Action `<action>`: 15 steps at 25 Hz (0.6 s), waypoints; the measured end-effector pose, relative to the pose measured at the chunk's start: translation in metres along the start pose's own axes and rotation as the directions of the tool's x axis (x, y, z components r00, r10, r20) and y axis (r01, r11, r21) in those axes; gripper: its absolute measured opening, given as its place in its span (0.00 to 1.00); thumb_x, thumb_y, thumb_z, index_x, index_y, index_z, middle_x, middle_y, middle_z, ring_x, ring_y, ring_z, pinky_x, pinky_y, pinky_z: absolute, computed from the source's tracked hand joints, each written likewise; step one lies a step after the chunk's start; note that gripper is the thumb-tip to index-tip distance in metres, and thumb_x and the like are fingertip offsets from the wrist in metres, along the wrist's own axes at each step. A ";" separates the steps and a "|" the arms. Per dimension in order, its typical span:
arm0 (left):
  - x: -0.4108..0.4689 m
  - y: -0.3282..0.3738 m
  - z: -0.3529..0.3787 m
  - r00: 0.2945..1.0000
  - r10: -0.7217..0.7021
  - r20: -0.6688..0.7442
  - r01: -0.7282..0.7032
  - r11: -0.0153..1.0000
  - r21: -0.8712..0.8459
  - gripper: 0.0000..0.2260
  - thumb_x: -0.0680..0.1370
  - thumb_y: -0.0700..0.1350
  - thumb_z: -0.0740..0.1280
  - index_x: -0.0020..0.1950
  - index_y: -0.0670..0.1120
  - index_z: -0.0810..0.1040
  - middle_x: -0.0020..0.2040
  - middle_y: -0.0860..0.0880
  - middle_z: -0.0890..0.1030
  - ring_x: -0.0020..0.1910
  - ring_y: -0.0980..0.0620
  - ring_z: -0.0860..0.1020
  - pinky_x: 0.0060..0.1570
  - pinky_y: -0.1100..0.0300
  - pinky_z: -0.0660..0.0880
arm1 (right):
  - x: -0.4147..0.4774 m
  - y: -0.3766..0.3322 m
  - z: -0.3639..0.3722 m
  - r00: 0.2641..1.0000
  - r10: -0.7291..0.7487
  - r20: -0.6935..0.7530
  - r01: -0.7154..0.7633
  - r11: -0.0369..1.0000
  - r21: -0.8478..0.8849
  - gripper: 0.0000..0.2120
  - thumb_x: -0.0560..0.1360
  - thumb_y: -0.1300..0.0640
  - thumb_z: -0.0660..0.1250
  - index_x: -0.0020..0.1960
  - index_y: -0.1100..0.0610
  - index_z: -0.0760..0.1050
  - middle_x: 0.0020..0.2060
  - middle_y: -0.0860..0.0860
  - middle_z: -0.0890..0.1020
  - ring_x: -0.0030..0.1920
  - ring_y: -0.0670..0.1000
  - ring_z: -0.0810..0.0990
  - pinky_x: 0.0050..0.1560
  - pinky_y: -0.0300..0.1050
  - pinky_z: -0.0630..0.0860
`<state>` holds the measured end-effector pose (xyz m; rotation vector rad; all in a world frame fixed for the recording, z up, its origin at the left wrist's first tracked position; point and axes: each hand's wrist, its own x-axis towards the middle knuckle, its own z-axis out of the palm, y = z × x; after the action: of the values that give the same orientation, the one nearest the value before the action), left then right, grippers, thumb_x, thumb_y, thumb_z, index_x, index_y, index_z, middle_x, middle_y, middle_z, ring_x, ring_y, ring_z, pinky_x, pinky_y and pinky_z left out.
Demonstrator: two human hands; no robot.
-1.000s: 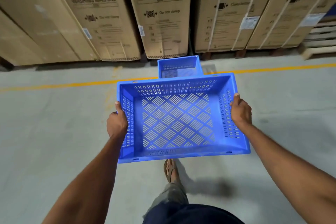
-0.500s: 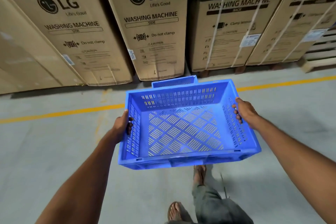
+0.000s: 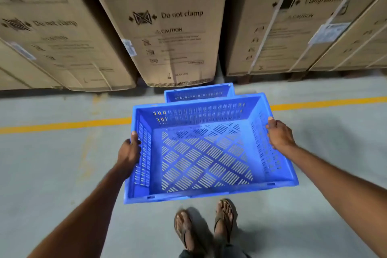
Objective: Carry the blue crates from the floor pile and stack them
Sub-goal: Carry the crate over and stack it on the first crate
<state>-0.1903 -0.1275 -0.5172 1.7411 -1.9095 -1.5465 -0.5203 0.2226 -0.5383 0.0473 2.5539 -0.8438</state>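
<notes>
I hold an empty blue slotted crate [image 3: 201, 153] level in front of me, above the floor. My left hand [image 3: 128, 152] grips its left rim and my right hand [image 3: 279, 135] grips its right rim. Just beyond the carried crate, a second blue crate [image 3: 198, 94] stands on the floor; only its far wall and rim show, the rest is hidden behind the one I carry.
Tall cardboard washing-machine boxes [image 3: 167, 27] form a wall right behind the floor crate. A yellow line [image 3: 62, 125] runs across the grey concrete floor. My two sandalled feet [image 3: 205, 224] stand below the carried crate.
I have walked closer to the boxes and the floor crate. The carried crate now covers more of the floor crate, and both feet are side by side.
</notes>
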 end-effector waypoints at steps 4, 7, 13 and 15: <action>0.112 -0.008 0.053 0.991 0.128 -0.033 -0.127 0.991 0.038 0.33 0.75 0.73 0.52 0.42 0.44 0.75 0.32 0.44 0.75 0.28 0.46 0.72 0.31 0.55 0.73 | 0.092 -0.021 0.056 0.995 -0.064 -0.074 0.061 0.997 -0.051 0.38 0.74 0.29 0.43 0.50 0.59 0.78 0.47 0.65 0.83 0.46 0.66 0.83 0.51 0.62 0.80; 0.195 -0.008 0.090 0.982 0.164 -0.091 -0.157 0.985 0.075 0.32 0.79 0.70 0.51 0.42 0.42 0.77 0.33 0.42 0.77 0.29 0.43 0.75 0.36 0.48 0.76 | 0.167 -0.038 0.100 0.984 -0.125 -0.127 0.117 0.991 -0.070 0.38 0.75 0.32 0.44 0.51 0.61 0.79 0.48 0.66 0.83 0.47 0.66 0.83 0.53 0.58 0.80; 0.330 0.022 0.143 0.969 0.188 -0.161 -0.182 0.982 0.051 0.26 0.84 0.61 0.54 0.41 0.42 0.78 0.34 0.42 0.76 0.26 0.45 0.72 0.27 0.56 0.71 | 0.281 -0.092 0.150 0.966 -0.182 -0.186 0.164 0.981 -0.107 0.36 0.78 0.38 0.46 0.47 0.66 0.81 0.20 0.55 0.77 0.47 0.64 0.83 0.53 0.51 0.77; 0.366 0.033 0.154 0.968 0.193 -0.158 -0.188 0.981 0.046 0.26 0.83 0.62 0.54 0.43 0.42 0.78 0.33 0.42 0.75 0.23 0.46 0.72 0.22 0.60 0.69 | 0.302 -0.103 0.158 0.950 -0.205 -0.235 0.186 0.977 -0.101 0.34 0.80 0.40 0.48 0.46 0.66 0.81 0.23 0.57 0.79 0.40 0.63 0.84 0.48 0.50 0.80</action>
<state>-0.4353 -0.3372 -0.7517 1.5859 -1.9628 -1.2760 -0.7456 0.0162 -0.7219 -0.1375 2.8579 -0.8565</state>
